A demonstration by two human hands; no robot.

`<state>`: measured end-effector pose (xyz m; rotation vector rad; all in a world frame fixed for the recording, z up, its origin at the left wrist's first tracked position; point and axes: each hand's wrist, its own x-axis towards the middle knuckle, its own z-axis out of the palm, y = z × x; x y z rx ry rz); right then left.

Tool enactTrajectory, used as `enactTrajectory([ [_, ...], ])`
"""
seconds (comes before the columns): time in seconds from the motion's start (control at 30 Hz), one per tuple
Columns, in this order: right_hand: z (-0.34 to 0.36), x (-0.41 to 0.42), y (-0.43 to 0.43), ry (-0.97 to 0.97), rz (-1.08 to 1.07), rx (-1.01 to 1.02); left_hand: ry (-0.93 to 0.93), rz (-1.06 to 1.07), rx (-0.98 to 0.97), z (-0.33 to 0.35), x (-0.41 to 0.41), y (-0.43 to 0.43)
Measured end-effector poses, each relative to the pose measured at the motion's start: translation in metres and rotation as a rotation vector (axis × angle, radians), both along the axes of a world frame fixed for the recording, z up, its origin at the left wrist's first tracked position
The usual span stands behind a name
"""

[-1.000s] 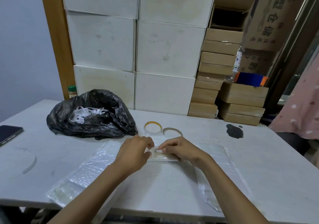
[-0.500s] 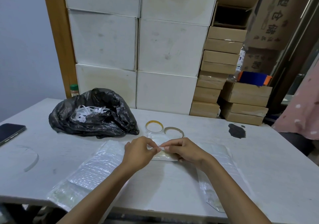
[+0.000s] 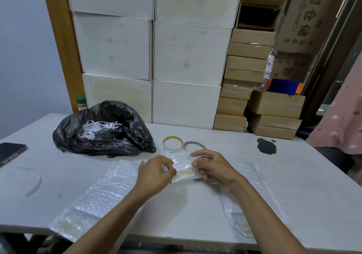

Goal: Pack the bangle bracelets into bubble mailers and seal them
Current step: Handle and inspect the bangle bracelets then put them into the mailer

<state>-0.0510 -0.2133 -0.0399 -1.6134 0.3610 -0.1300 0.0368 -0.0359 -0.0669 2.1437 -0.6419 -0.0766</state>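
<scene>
Bubble mailer [image 3: 183, 168]: left hand [image 3: 156, 172] pinches its 9 o'clock edge, right hand [image 3: 214, 167] grips the 3 o'clock edge, fingers curled; sealing seems underway, so next press its mouth flat.

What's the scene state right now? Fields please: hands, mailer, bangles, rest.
left hand: pinches the left edge of the small bubble mailer
right hand: holds the mailer's right edge
small bubble mailer: on the table, between the hands
loose bangles: yellow bangle and grey bangle, side by side just beyond the mailer
spare mailers: bubble mailer stack at left; more mailers under the right forearm
other: black plastic bag holding white strips; phone at the left edge
</scene>
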Motion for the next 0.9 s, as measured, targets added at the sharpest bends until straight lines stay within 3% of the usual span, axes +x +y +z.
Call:
enactTrajectory([
  [0.2,-0.012,-0.005,0.005,-0.039,-0.119,0.051,-0.250,0.002,0.170,-0.005,-0.007,0.000],
  [0.37,-0.015,0.001,0.006,-0.050,-0.164,0.070,-0.449,-0.079,0.063,0.000,-0.014,-0.001],
  [0.5,-0.018,0.004,0.007,-0.003,-0.154,0.117,-0.365,-0.224,0.058,-0.005,-0.019,-0.001],
  [0.67,-0.008,0.000,0.004,0.000,-0.121,0.100,-0.271,-0.211,0.148,-0.004,-0.013,-0.002],
  [0.9,-0.004,-0.004,-0.007,-0.039,-0.144,-0.173,-0.233,-0.137,0.168,-0.009,-0.007,-0.009],
])
